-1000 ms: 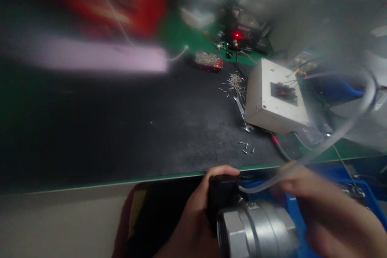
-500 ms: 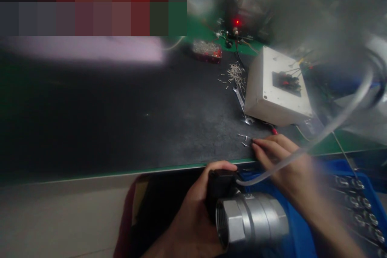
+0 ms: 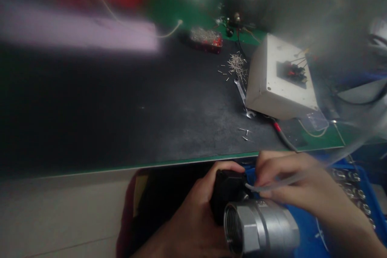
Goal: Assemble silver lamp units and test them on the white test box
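Observation:
My left hand (image 3: 199, 205) is wrapped round the black housing (image 3: 228, 189) of a motorized ball valve. Its silver metal body (image 3: 263, 227) has a hexagonal, threaded open end facing left. A pale cable (image 3: 281, 185) runs out of the housing and passes in front of my right hand. Beside the housing, my right hand (image 3: 284, 173) has its fingers pinched together; whatever sits between the fingertips is hidden. On the black mat near the table's edge lie a few small screws (image 3: 245, 138).
A white box (image 3: 263, 88) with black terminals stands on the right of the black mat (image 3: 136, 109). Left of it are a wrench (image 3: 242, 94), a pile of small screws (image 3: 237, 64) and a red-edged tray (image 3: 207, 44). A blue crate (image 3: 308, 225) with metal parts is below right.
My right hand has drawn back from the screws on the mat, down to the valve's black housing. The valve in my left hand has shifted slightly to the right in view.

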The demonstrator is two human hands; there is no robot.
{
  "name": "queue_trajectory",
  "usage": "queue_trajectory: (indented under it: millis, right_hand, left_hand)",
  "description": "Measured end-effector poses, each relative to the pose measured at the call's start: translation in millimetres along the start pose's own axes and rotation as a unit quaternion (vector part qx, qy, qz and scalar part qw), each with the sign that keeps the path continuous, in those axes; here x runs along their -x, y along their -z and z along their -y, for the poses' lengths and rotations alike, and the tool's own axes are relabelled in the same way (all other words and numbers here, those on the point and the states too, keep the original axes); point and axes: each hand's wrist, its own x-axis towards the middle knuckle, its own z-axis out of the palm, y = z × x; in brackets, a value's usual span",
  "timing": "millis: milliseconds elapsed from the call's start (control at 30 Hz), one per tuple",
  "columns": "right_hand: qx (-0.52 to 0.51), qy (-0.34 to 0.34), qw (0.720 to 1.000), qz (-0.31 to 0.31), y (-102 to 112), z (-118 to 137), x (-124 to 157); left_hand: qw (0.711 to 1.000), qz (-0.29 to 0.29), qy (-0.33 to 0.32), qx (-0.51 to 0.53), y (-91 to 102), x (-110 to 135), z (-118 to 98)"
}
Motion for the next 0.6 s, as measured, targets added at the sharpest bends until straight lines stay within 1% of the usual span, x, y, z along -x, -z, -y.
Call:
queue_trajectory:
  millis: [167,333,400,433,467,500,533,567,600]
  right_hand:
    - [0.018,-0.018,1.000,0.003,-1,3,-2]
    - [-0.015,-0.089,0.995,0.032,0,5,-7]
    - [0.000,-0.075,0.997,0.022,1,4,-10]
    - [0.027,-0.052,0.998,-0.006,3,3,-12]
    - [0.072,-0.021,0.996,-0.049,4,1,-14]
    - [0.134,0.016,0.986,-0.097,6,-2,-16]
    - [0.207,0.053,0.966,-0.145,8,-6,-18]
    - [0.280,0.084,0.939,-0.182,10,-11,-21]
    - [0.342,0.106,0.911,-0.204,11,-16,-23]
  left_hand:
    - [1.000,-0.008,0.015,-0.021,1.0,2,-5]
    - [0.999,0.021,0.034,0.004,2.4,1,-6]
    - [0.999,0.018,0.030,0.020,2.4,2,-5]
    - [0.999,0.013,0.029,0.031,2.5,2,-4]
    - [0.999,0.007,0.029,0.042,2.5,4,-3]
    - [0.998,-0.001,0.030,0.050,2.5,5,-3]
    - [0.998,-0.012,0.035,0.054,2.5,6,-2]
    - [0.997,-0.024,0.041,0.056,2.6,6,-2]
    - [0.997,-0.033,0.046,0.054,2.6,6,-2]
